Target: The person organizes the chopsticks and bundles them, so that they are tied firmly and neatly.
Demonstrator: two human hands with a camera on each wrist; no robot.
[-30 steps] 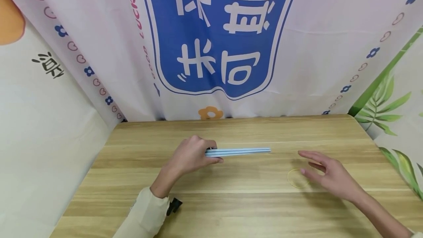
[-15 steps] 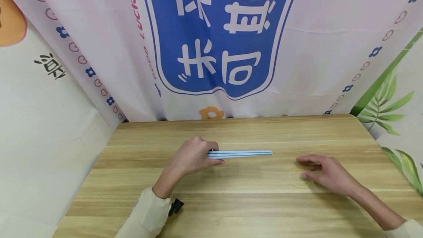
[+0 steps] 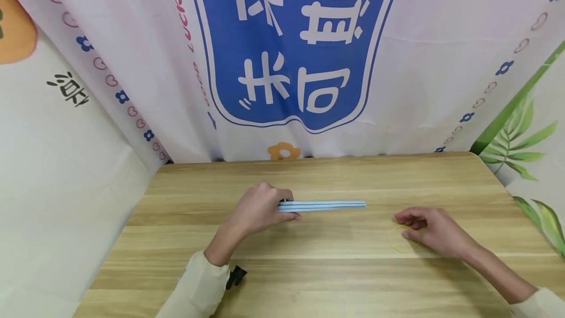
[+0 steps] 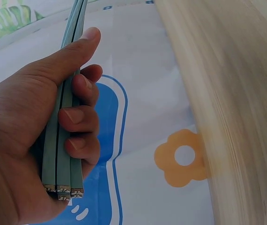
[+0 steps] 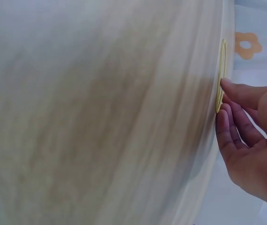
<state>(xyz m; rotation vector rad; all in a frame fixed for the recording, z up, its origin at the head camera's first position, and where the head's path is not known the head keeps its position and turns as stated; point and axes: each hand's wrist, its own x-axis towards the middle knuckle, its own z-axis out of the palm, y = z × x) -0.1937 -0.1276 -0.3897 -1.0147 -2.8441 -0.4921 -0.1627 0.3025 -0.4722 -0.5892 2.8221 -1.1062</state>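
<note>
In the head view my left hand (image 3: 260, 210) grips a bundle of several light blue chopsticks (image 3: 326, 205) over the middle of the table, their thin ends pointing right. The left wrist view shows my fingers curled round these chopsticks (image 4: 51, 154) and the thumb laid along them, with their blunt square ends sticking out below the palm. To the right, my right hand (image 3: 434, 232) is low over a yellow rubber band (image 3: 388, 238) that forms a loose ring. The right wrist view has the thumb and fingertips at the edge of this band (image 5: 219, 70), a gap between them.
The wooden table (image 3: 318, 278) reaches back to a white curtain (image 3: 423, 87) with a blue printed panel. A small black object (image 3: 236, 277) sits beside the left sleeve (image 3: 194, 283). Printed cloth walls stand on both sides.
My right hand has lowered toward the rubber band, and its fingers have drawn in closer to the thumb. The left hand with the chopsticks has barely moved.
</note>
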